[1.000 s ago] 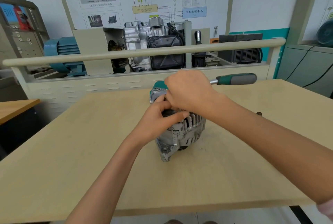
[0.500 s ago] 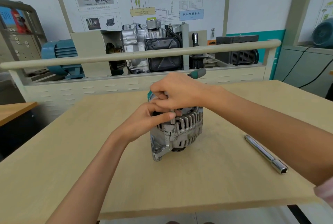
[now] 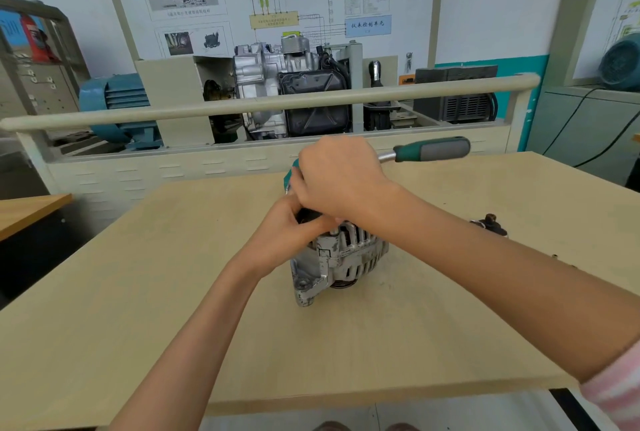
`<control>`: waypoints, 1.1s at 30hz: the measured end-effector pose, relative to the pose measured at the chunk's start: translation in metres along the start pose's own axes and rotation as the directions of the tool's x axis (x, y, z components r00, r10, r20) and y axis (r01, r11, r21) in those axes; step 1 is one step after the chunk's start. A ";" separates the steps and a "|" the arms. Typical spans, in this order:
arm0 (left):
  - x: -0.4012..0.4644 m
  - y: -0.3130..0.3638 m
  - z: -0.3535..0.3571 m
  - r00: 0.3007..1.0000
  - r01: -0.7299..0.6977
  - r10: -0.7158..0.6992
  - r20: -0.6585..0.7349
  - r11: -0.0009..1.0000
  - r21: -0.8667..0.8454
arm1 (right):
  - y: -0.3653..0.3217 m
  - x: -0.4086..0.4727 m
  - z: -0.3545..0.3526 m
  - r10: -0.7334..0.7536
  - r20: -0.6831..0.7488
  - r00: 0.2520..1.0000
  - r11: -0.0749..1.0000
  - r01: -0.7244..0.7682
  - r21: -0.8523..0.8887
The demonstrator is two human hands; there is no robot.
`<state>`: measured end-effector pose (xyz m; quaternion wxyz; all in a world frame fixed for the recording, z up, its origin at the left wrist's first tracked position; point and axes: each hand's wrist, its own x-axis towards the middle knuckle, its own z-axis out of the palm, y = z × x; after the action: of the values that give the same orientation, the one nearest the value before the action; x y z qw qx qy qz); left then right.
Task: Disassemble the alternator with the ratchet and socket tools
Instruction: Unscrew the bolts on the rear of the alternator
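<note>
Right hand [image 3: 341, 181] grips the green-handled steel ratchet [image 3: 431, 149]; left hand [image 3: 287, 236] clasps the ribbed grey alternator [image 3: 341, 259], best braced firmly.

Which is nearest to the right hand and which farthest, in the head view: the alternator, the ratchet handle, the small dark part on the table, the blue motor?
From the right hand:
1. Alternator, directly under it.
2. Ratchet handle, just to its right.
3. Small dark part, on the table at right.
4. Blue motor, far back at left.

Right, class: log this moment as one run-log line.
step: loosening fastener | right hand: over ratchet head | left hand: steadying alternator | table: loose part
</note>
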<state>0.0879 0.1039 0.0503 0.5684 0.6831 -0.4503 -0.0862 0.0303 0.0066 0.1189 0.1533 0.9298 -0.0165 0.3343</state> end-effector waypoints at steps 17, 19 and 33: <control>-0.003 0.006 -0.012 0.984 -0.023 0.022 0.176 1.000 0.008 | 0.024 -0.001 0.002 -0.234 -0.034 0.972 0.855 0.222 0.469; -0.003 0.006 -0.012 0.986 -0.037 0.036 0.161 0.999 0.004 | 0.022 -0.004 0.000 -0.219 -0.013 0.976 0.878 0.203 0.433; -0.001 0.006 0.018 0.989 -0.052 0.068 -0.133 0.992 0.119 | -0.001 -0.009 0.005 0.291 -0.001 0.957 0.955 -0.291 -0.064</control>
<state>0.0725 0.0923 0.0489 0.5597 0.7054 -0.4349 0.0040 0.0269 0.0053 0.1089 0.1317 0.9132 -0.1643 0.3489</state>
